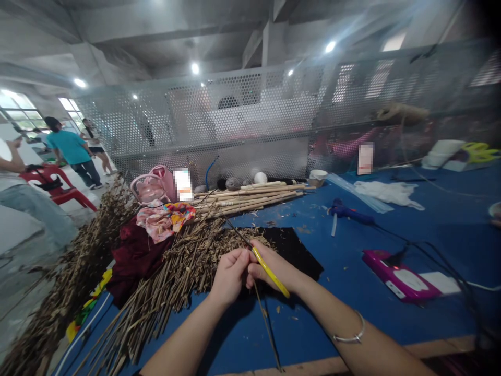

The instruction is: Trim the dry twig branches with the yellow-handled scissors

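Blue felt covers the table (352, 250), and I take that table's near edge as my landmark. Just beyond that edge, near its middle, my left hand (229, 275) is curled around a thin dry twig (261, 308), pinching it between thumb and fingers. My right hand (270, 269) meets it fingertip to fingertip, closed on a yellow-handled tool (270, 272) that slants down toward the edge; its blade end sits where the 2 hands touch, too small to make out. The twig runs from my fingers back over the near edge toward me, and a finer part of it pokes up and away past my knuckles. A silver bangle (352, 334) circles my right wrist.

Under my hands lies a black sheet (297, 250). Left of it, farther along the edge, a heap of dry twigs (164, 282) fans out, with a dark red cloth (133, 256) and a floral cloth (166, 216) on top. Farther back from the edge lie pale bamboo sticks (250, 201) in a bundle and a blue glue gun (346, 211). Right of my hands sits a pink device (395, 277) with a cord. Beyond the table's far side stands a perforated metal screen (274, 115). Off its left end, people stand near a red plastic chair (58, 188).
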Tool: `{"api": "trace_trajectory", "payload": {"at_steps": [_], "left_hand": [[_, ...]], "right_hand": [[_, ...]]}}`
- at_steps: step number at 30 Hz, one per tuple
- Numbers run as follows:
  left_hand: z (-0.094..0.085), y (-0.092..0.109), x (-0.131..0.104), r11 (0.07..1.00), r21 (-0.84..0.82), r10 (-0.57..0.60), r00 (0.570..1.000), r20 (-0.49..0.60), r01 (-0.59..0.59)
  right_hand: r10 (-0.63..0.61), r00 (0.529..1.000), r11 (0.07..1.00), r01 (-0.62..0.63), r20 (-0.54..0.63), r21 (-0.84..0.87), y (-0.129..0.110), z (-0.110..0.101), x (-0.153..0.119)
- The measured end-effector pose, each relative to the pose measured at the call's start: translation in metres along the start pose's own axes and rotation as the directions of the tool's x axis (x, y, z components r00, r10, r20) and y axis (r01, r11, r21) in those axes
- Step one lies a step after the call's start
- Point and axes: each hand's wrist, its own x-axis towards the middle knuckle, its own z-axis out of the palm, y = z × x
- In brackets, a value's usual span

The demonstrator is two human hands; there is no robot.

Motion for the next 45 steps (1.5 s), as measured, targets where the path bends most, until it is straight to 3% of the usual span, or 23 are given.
{"api": "trace_trajectory", "payload": {"at_steps": [5,16,21,30,38,45], "left_hand": [[0.001,0.001,-0.001,1.0,-0.002,-0.02,1.0,-0.01,0.02],[-0.003,-0.002,0.004,0.999,0.053,-0.013,1.0,0.007,0.013],[-0.005,-0.004,0.005,0.995,0.098,0.005,1.0,-0.026,-0.003],[-0.005,-0.002,0.005,0.989,0.15,0.016,0.995,-0.098,-0.001],[-0.006,-0.002,0.007,0.987,0.159,0.015,0.992,-0.129,0.006],[-0.004,-0.004,0.006,0.999,-0.008,-0.047,0.987,-0.155,0.046]], "right_hand": [[-0.021,1.0,0.984,0.017,-0.02,-0.18,-0.006,-0.004,-0.002],[0.082,0.979,0.865,-0.163,-0.188,-0.474,-0.012,-0.004,0.001],[0.106,0.972,0.842,-0.199,-0.207,-0.502,-0.01,-0.003,0.003],[0.05,0.988,0.9,-0.107,-0.143,-0.423,-0.012,-0.005,-0.001],[0.101,0.971,0.861,-0.194,-0.216,-0.47,-0.012,0.0,0.002],[0.135,0.956,0.826,-0.253,-0.259,-0.503,-0.008,-0.002,0.005]]}}
